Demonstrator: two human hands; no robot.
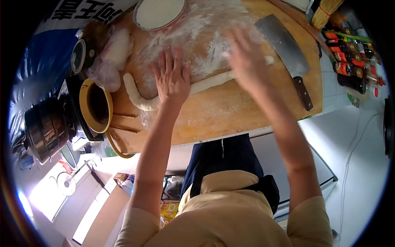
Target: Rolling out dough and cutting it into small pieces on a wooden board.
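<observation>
A long rope of pale dough (213,82) lies across the floured wooden board (216,114), its left end bent upward into a hook. My left hand (171,75) is laid flat over the rope, palm down, with the fingers spread. My right hand (247,58) is blurred and sits over the rope's right part, hiding some of it. The rope's right tip pokes out beyond that hand. Whether my right hand touches the dough, or how its fingers are set, is too blurred to tell. Loose flour (197,40) covers the board ahead of both hands.
Right of my right hand lies a cleaver (284,46) with a dark handle. A bowl of flour (160,14) stands at the far edge. On the left are a plastic bag (112,58), a yellow bowl (108,112) of dark liquid and chopsticks (123,129). Sauce bottles (351,69) stand far right.
</observation>
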